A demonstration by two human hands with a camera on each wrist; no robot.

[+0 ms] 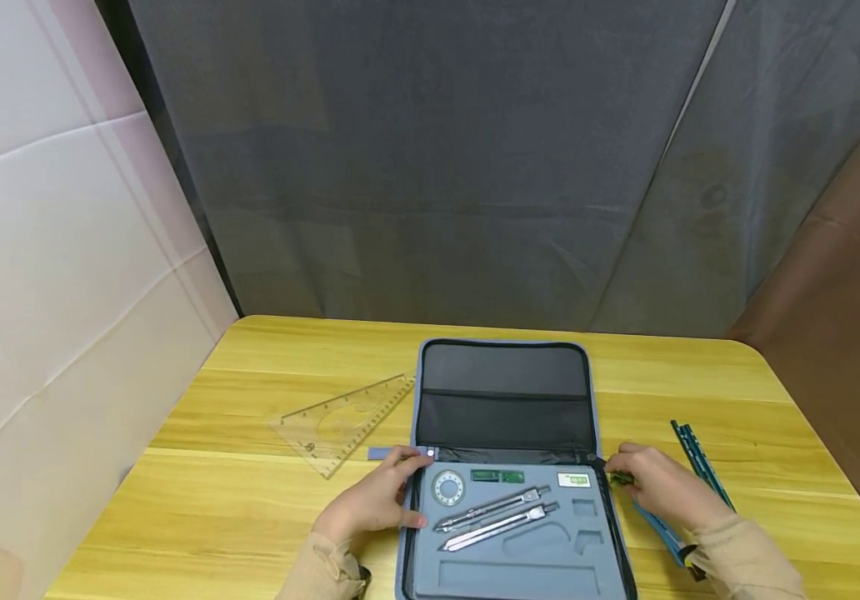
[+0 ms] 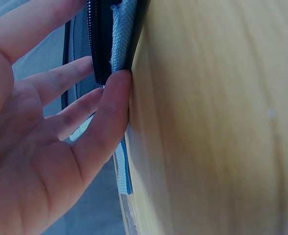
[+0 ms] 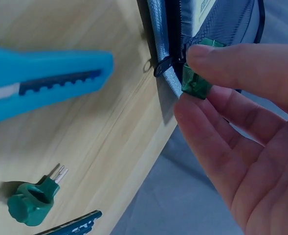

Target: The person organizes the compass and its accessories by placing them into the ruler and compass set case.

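Observation:
An open zip case (image 1: 505, 408) holds a grey tray (image 1: 512, 577) with two metal compasses (image 1: 501, 527), a round white dial-like piece (image 1: 448, 488), a white eraser (image 1: 574, 480) and green pieces (image 1: 497, 476). At the case's left edge my left hand (image 1: 381, 496) rests with extended fingers touching the rim; the left wrist view shows the little finger (image 2: 115, 98) against the fabric edge. My right hand (image 1: 655, 483) pinches a small green translucent block (image 3: 197, 83) between thumb and fingers, beside the case's upper right corner and its zip pull (image 3: 163, 66).
A clear set square (image 1: 351, 421) lies left of the case. To the right are dark green pencils (image 1: 700, 462) and a blue cutter-like tool (image 3: 85, 73). A small green piece with metal prongs (image 3: 31, 203) lies on the wooden table (image 1: 212, 500).

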